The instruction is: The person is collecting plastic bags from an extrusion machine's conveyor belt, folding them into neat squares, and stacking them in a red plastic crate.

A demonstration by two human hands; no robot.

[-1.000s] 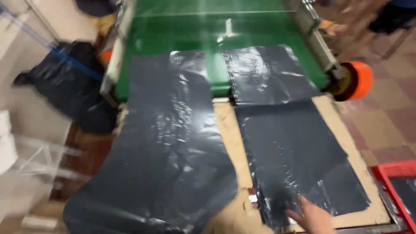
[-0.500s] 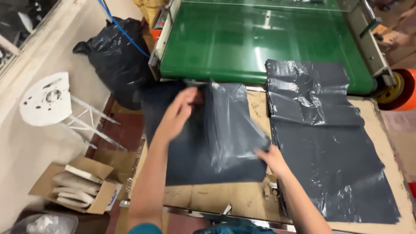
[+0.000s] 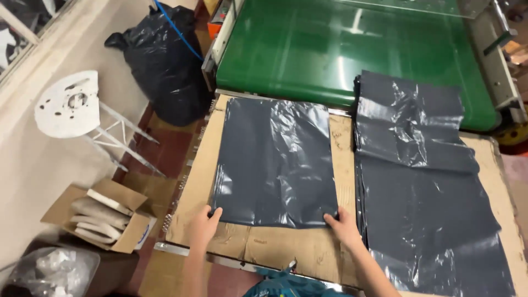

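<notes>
Squaring a stack of dark grey plastic bags [image 3: 273, 162] on the cardboard-topped table [image 3: 286, 250].

I have my left hand [image 3: 204, 224] and right hand [image 3: 344, 227] pressed flat, fingers spread, grasping nothing, at the stack's two near corners. To do this well I would push evenly from both sides, keeping edges flush and clear of the second bag pile [image 3: 423, 181] just beside; the green conveyor belt [image 3: 330, 49] lies beyond.

Dark grey glossy bags [image 3: 275, 162], green conveyor belt [image 3: 330, 49], brown cardboard tabletop [image 3: 286, 247], white stool [image 3: 69, 104]
</notes>
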